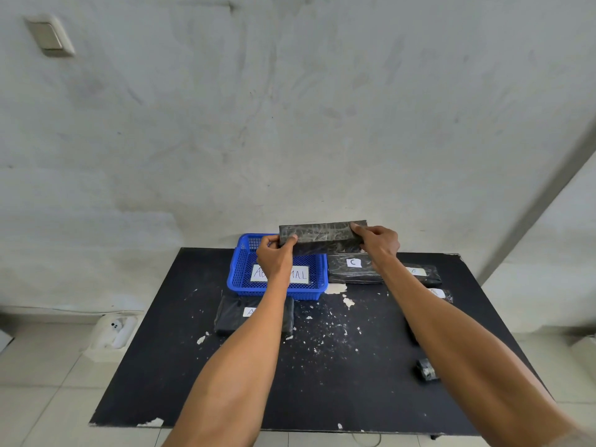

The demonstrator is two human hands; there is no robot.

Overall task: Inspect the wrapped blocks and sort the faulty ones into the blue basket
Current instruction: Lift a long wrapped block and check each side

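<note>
Head view looks down over both bare forearms to a black table [338, 388] with white chipped patches, set against a pale scuffed wall [290, 124].

Both hands hold a long wrapped block [322, 237] level in the air above the far edge of the table, over the far right part of the blue basket [234, 275]. The left hand [274, 258] grips the block's left end, thumb curled onto its near face and fingers wrapped behind. The right hand [377, 245] grips the right end, fingers curled over the top. The wrap is dark and shiny, with creases.

The basket sits at the far left of the table. It is a mesh one, and a white label [300, 274] lies inside it, partly hidden by the left wrist.

Just right of the basket lies a dark block marked C [351, 271]. Further right, past the right forearm, is another labelled block [424, 275], and a third one [444, 295] peeks out nearer, mostly hidden by the arm. A flat dark block [230, 317] with a white tag lies just near of the basket, under the left forearm. A small wrapped piece [426, 370] sits at the near right, beside the right arm.

A wall switch [48, 35] shows at the top left, and a white object [113, 330] lies on the tiled floor left of the table.
</note>
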